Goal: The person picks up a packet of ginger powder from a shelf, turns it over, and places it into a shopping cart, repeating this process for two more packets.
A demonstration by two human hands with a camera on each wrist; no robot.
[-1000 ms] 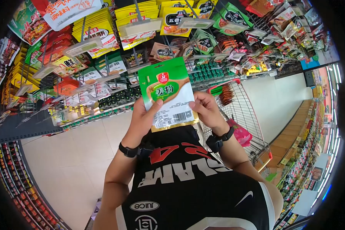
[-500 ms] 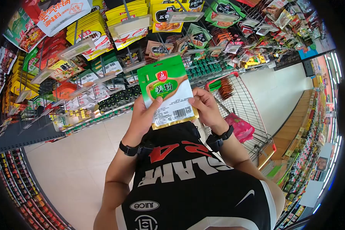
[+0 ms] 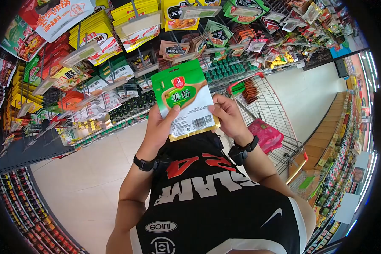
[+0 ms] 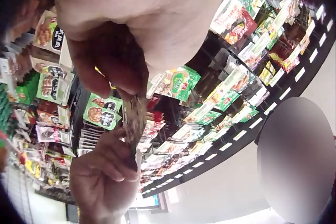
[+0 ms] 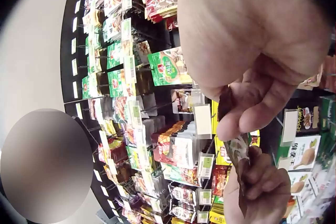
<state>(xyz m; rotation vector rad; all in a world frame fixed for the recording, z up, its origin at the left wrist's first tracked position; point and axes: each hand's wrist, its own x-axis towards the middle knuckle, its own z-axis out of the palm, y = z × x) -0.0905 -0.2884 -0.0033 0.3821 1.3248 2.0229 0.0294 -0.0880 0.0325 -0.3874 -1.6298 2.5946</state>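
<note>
A green and white packet [image 3: 184, 99] with a gold lower edge is held upright in front of the chest in the head view. My left hand [image 3: 158, 127] grips its left side, the thumb lying on the printed face. On the opposite side my right hand [image 3: 227, 116] pinches the edge between thumb and fingers. Seen edge-on in the left wrist view, the packet [image 4: 134, 121] spans from the left hand [image 4: 131, 24] to the right hand [image 4: 105, 174]. The right wrist view shows the packet [image 5: 239, 163] between the right hand [image 5: 252, 50] and the left hand [image 5: 262, 187].
Racks of hanging packets, among them yellow ones [image 3: 98, 40], fill the area beyond the hands. Rows of green-capped bottles [image 3: 226, 70] stand low on the shelf. A wire shopping cart [image 3: 273, 103] with a pink bag [image 3: 264, 134] is at the right. More shelves [image 3: 29, 207] line the lower left.
The shelves have shifted slightly leftward in the head view, while the cart and pink bag appear a little lower and nearer. Both hands keep their hold on the packet.
</note>
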